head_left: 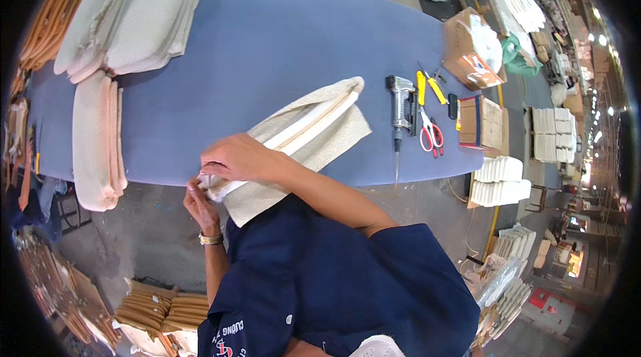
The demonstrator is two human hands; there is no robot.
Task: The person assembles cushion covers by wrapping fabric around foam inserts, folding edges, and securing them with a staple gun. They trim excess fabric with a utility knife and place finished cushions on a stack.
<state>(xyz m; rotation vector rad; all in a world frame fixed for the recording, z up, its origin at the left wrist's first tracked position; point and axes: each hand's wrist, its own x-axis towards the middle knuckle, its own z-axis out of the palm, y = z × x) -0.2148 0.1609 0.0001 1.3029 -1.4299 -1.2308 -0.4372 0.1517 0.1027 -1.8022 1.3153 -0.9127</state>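
A seat-like panel (pixel 314 106) lies slanted across the table's near edge, partly against my body. It has beige fabric on its sides, white foam along the edge and a thin wood-coloured strip between. At its near left end, my right hand (pixel 237 156) is bent over the top with its fingers closed on the fabric. My left hand (pixel 202 207), with a gold band at the wrist, is just below and pinches the same corner. The two hands almost meet there, and their fingertips partly hide the gathered cloth.
On the blue table (pixel 280 30), a pneumatic staple gun (pixel 402 103) lies to the right, beside yellow-handled pliers (pixel 422 88) and red-and-white scissors (pixel 429 133). Cardboard boxes (pixel 461 46) stand at the right edge. Stacked beige padded panels (pixel 150 16) fill the left end.
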